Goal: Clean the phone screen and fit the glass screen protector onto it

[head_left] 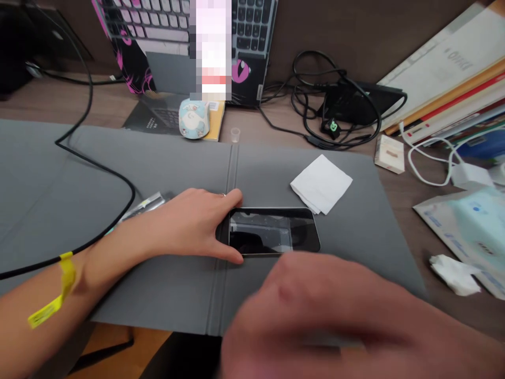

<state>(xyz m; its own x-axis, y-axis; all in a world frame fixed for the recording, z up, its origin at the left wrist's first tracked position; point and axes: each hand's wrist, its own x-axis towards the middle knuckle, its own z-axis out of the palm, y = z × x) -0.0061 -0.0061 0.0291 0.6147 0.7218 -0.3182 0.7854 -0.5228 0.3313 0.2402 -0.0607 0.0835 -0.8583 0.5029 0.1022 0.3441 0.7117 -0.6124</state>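
Note:
A smartphone with a dark, glossy screen lies flat on the grey desk mat. My left hand grips its left end, thumb on the near edge and a finger at the far edge. Close to the camera and blurred, my right hand is curled in front of the phone's near side; anything in its fingers is hidden. Beyond the phone's right end sits a folded white cloth. Part of a small clear-and-silver packet shows behind my left wrist.
An open laptop stands at the back, with a light-blue patterned mouse before it. A black cable crosses over my left forearm. Right of the mat are a small box, a crumpled tissue, a plastic packet and books.

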